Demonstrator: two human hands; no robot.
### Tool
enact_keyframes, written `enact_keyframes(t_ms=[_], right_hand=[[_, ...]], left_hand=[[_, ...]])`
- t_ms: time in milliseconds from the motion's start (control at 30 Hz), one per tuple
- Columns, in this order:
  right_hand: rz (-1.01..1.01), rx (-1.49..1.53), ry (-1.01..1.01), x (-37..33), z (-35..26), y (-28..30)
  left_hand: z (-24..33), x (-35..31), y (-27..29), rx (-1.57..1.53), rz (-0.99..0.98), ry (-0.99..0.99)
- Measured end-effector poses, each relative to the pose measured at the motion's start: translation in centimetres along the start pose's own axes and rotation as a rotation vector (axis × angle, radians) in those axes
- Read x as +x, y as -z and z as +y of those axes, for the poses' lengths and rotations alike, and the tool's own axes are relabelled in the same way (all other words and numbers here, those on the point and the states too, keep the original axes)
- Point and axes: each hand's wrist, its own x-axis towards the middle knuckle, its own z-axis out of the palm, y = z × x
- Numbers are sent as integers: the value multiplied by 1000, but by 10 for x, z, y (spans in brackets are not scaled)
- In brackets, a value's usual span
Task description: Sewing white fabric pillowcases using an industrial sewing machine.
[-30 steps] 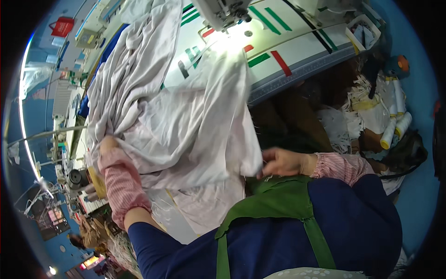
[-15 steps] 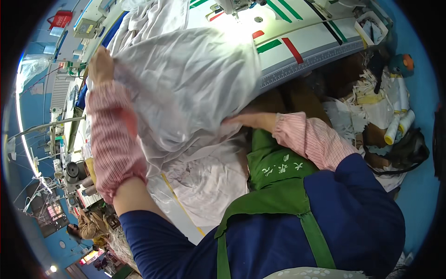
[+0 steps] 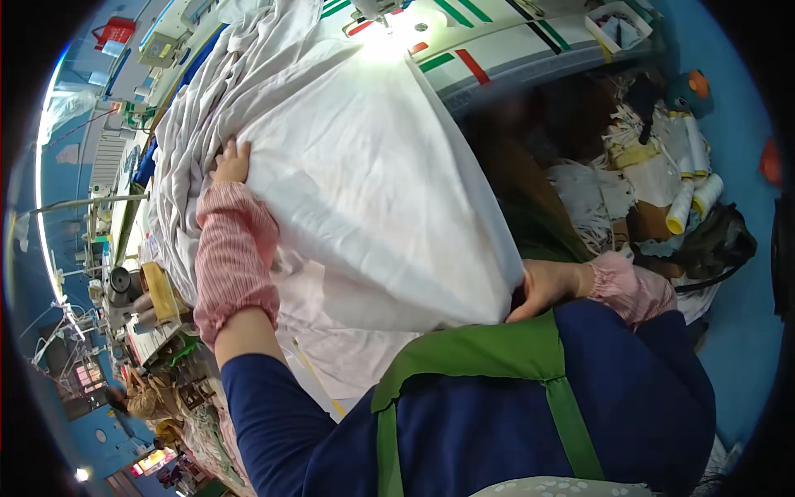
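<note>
Bunched cloth [image 3: 186, 157]: soft folds are lying heaped.
Left hand [image 3: 232, 163]: fingers are resting apart on fabric.
White cloth [image 3: 373, 182]: smooth, taut, stretching down from the machine head [image 3: 377, 7].
Right hand [image 3: 548, 287]: clamping the white cloth's near corner.
Thread cones [image 3: 694, 197]: pale, rounded, clustering.

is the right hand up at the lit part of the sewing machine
No, the right hand is at the near right corner of the white cloth, by the green apron.
</note>
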Motion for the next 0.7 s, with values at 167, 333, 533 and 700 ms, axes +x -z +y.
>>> enact_keyframes(t_ms=[167,333,533,700], right_hand=[[210,-10,64,-53,15,-27],[177,-157,-29,-59,28,-27],[105,-227,69,-68,33,-38],[97,-323,81,-72,31,-41]], left_hand=[[70,-65,74,427,-4,91],[233,-248,111,-508,12,-1105],[268,-388,120,-413,-75,-1631],[275,-410,135,-516,-41,-1586]])
